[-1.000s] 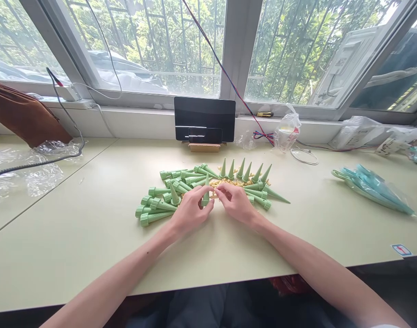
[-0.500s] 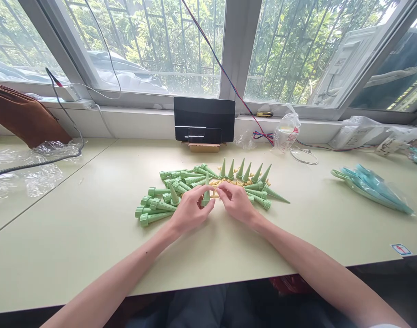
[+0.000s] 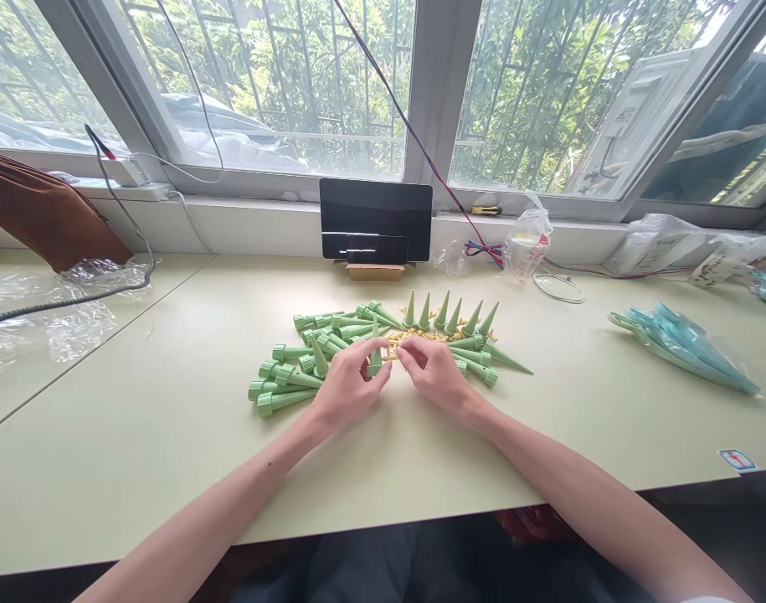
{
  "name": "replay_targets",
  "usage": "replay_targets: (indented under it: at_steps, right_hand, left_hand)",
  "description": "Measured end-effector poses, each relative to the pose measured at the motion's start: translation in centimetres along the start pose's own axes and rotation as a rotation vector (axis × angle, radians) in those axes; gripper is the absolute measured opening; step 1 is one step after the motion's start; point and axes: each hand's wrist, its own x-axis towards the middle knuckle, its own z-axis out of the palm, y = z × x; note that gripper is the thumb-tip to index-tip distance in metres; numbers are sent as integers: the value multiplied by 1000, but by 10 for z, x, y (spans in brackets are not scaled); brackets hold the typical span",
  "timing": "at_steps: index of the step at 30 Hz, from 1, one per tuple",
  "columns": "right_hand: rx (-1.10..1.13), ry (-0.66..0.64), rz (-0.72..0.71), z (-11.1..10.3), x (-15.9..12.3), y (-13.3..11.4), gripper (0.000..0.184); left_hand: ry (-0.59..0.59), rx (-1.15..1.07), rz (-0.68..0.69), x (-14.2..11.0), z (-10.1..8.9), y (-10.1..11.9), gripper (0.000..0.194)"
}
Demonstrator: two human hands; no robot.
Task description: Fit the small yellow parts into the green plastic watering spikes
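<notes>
A green plastic watering spike (image 3: 375,353) stands point up inside the curl of my left hand (image 3: 352,377), whose thumb and fingers close round its base. Just to the right, my right hand (image 3: 434,368) has its thumb and forefinger pinched together; what is between them is too small to make out. Behind both hands lies a pile of small yellow pieces (image 3: 403,335). More green spikes (image 3: 288,375) lie heaped to the left, one of them upright. Several spikes (image 3: 446,311) stand upright behind my right hand, and others (image 3: 480,366) lie beside it.
At the back of the table, a tablet and a phone (image 3: 376,222) lean on a cardboard stand (image 3: 375,272). A bagged cup (image 3: 526,247) and a coiled white cable (image 3: 558,288) are to the right. A bag of teal items (image 3: 684,347) lies far right; clear wrap (image 3: 56,314) is left.
My left hand has shifted slightly left with the spike, widening the gap to my right hand. The right hand has barely moved, and the piles look the same.
</notes>
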Motion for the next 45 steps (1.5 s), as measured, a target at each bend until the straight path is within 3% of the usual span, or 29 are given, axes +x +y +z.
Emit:
replay_targets:
  at_steps: [11,33,45]
  right_hand:
    - [22,-20,-11,1,-1,2,21]
    - [-8,43,24,1,0,1,24]
    - [22,0,7,0,-1,-1,25]
  left_hand:
    - [-38,0,35,0,0,-2,25]
    - [6,-5,-23,-1,0,-2,26]
    - [-32,-47,-19,0,2,-2,27]
